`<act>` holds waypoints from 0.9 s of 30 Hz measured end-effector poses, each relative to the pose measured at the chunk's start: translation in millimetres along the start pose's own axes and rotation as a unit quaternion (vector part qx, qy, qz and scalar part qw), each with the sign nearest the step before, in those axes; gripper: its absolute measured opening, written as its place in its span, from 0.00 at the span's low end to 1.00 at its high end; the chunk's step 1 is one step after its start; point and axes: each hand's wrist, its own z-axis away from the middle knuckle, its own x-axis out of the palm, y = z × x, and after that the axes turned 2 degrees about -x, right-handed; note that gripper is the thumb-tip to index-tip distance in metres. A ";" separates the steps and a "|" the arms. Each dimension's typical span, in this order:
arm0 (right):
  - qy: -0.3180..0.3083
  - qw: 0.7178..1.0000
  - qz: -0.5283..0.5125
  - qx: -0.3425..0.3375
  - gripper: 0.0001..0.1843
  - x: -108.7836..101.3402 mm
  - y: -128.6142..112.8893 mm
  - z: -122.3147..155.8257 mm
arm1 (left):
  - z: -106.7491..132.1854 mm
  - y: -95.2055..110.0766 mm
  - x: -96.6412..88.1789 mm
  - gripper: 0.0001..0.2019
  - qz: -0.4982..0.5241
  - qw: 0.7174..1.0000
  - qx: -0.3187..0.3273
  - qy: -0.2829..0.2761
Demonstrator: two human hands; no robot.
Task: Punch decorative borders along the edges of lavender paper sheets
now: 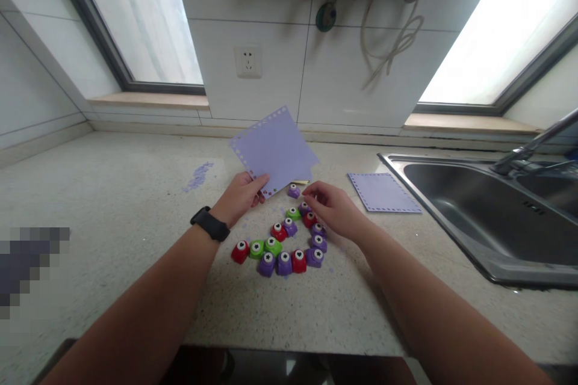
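Observation:
My left hand [244, 194] grips a lilac sheet of paper [277, 153] by its lower left corner, thumb on top. The sheet is tilted above the counter, with small cut-out shapes along its left edge. My right hand [332, 207] is closed, fingertips pinched together; what they hold, if anything, cannot be made out. Just left of those fingertips is a purple craft punch [294, 191]. Below the hands lie several more small punches in red, green and purple, among them a red punch [298, 260] and a green punch [272, 246].
A second lilac sheet [383, 192] with punched edges lies flat at the right, beside the steel sink [451, 222]. Small lilac paper scraps [198, 176] are piled on the counter [135, 192] at the left. Behind stands a tiled wall with a socket [248, 62].

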 end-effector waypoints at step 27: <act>-0.127 0.986 -0.009 -0.103 0.06 -7.5 -26.8 8.5 | 7.0 3.6 4.9 0.18 -0.023 0.999 0.018 -0.045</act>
